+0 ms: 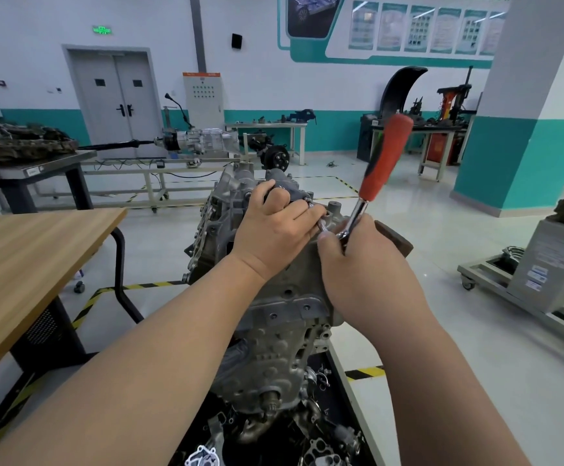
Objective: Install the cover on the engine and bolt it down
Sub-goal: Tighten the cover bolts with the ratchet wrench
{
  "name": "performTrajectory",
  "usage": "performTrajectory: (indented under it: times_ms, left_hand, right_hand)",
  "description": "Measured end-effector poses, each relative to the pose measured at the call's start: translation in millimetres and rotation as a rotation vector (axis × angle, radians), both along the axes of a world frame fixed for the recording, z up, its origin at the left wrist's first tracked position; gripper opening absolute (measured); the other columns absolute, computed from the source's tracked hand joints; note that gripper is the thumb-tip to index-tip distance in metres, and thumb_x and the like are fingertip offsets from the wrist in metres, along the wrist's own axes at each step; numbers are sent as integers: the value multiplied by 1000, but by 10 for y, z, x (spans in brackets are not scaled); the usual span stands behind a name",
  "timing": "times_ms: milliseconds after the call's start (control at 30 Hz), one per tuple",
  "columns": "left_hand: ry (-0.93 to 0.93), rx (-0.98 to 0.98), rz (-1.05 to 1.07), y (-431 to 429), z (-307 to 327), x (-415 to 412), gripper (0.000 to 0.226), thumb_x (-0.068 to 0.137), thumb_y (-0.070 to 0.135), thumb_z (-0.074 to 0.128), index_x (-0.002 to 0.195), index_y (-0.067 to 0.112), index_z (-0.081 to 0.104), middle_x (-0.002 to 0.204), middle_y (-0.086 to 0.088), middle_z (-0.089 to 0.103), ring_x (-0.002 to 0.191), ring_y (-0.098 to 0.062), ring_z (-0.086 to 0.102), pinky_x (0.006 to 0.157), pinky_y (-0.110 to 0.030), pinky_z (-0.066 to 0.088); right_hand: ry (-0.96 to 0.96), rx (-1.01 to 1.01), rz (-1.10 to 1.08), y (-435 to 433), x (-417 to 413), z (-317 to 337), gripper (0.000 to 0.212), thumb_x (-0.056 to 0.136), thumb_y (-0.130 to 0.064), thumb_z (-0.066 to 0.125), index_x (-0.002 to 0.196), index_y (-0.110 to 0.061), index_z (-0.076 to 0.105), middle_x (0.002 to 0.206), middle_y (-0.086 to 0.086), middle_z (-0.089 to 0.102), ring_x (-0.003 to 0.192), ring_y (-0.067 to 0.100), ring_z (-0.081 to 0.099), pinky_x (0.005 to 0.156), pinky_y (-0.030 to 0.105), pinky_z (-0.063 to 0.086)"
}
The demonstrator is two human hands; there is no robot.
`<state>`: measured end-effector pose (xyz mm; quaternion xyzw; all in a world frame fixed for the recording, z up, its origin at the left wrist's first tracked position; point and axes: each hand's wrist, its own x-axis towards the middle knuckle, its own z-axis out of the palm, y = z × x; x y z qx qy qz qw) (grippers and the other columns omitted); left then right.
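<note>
A grey cast engine [274,334] stands upright in the middle of the view. A dark grey cover [282,185] sits on its top far side. My left hand [274,230] rests on the cover, fingers curled over it and steadying a chrome socket extension [321,225] that points at the cover's edge. My right hand [364,264] grips the chrome head end of a ratchet wrench [380,173], whose red and black handle sticks up and to the right. The bolt under the socket is hidden by my fingers.
A wooden table [31,260] stands at the left. Loose metal parts and brackets [324,442] lie on the black base below the engine. A grey wheeled stand [543,280] is at the right. A gearbox on a frame [200,139] and workbenches stand further back.
</note>
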<state>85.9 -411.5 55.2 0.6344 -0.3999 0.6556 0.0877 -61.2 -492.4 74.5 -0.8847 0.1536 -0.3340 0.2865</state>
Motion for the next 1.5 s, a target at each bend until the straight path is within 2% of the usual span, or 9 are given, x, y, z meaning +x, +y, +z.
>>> performTrajectory:
  times_ms: [167, 333, 533, 600, 667, 767, 1100, 1267, 1500]
  left_hand:
    - [15, 27, 6, 6, -9, 33, 18, 87, 24, 60, 93, 17, 75, 66, 5, 61, 79, -19, 34, 94, -42, 44]
    - [28, 18, -8, 1, -31, 58, 23, 88, 27, 56, 98, 16, 74, 68, 5, 62, 79, -19, 34, 95, -42, 40]
    - [220, -64, -53, 121, -211, -161, 20, 88, 32, 57, 82, 18, 71, 69, 7, 64, 81, -17, 38, 77, -35, 30]
    - [636, -221, -183, 160, -308, -344, 24, 90, 35, 50, 78, 22, 67, 67, 9, 61, 73, -8, 45, 67, -27, 29]
    - [1393, -460, -371, 83, -210, -445, 36, 94, 44, 44, 75, 23, 67, 59, 9, 54, 54, -5, 47, 52, -24, 31]
    - [2136, -428, -551, -23, 26, -372, 47, 97, 49, 39, 91, 14, 69, 53, 7, 40, 42, -7, 31, 39, -16, 21]
    - [2468, -79, -1019, -5, 245, -166, 41, 102, 36, 31, 102, 8, 60, 46, 10, 29, 46, -5, 20, 39, -15, 17]
    - [2484, 95, -1071, 69, 244, -67, 32, 90, 35, 43, 93, 12, 64, 48, 8, 32, 43, -5, 27, 41, -16, 18]
    - [2480, 188, -1154, 54, 208, -55, 29, 87, 42, 40, 81, 15, 49, 48, 7, 33, 40, -5, 33, 40, -14, 28]
  right_hand:
    - [-113, 818, 225, 31, -5, -38, 31, 97, -39, 46, 80, -14, 53, 53, 0, 60, 40, 16, 51, 44, 29, 44]
    - [-298, 1516, 429, 184, 13, -128, 29, 101, -37, 42, 94, -12, 56, 51, 0, 51, 34, 14, 40, 40, 27, 42]
    - [-327, 1804, 498, 179, -16, -141, 35, 102, -38, 37, 81, -13, 50, 52, -3, 47, 35, 11, 35, 44, 23, 38]
    - [-332, 1864, 521, 135, -37, -116, 35, 102, -38, 36, 79, -14, 46, 53, -3, 46, 35, 11, 35, 43, 21, 38]
    - [-378, 1982, 555, 110, -51, -86, 35, 102, -38, 35, 80, -14, 45, 52, -5, 46, 33, 9, 35, 41, 16, 38]
    - [-450, 2137, 583, 139, -54, -78, 38, 102, -39, 34, 80, -11, 47, 48, -5, 46, 30, 8, 36, 40, 13, 37]
    - [-407, 2143, 640, 334, -51, -46, 79, 103, -43, 27, 46, -8, 67, 48, -6, 44, 30, 6, 34, 40, 13, 38]
    - [-371, 2131, 553, 339, -2, 9, 60, 103, -40, 29, 63, -7, 60, 47, -4, 46, 29, 8, 34, 39, 14, 39]
    - [-202, 1332, 268, 249, 1, -125, 43, 99, -42, 42, 86, -9, 65, 52, 2, 57, 34, 15, 45, 41, 24, 40]
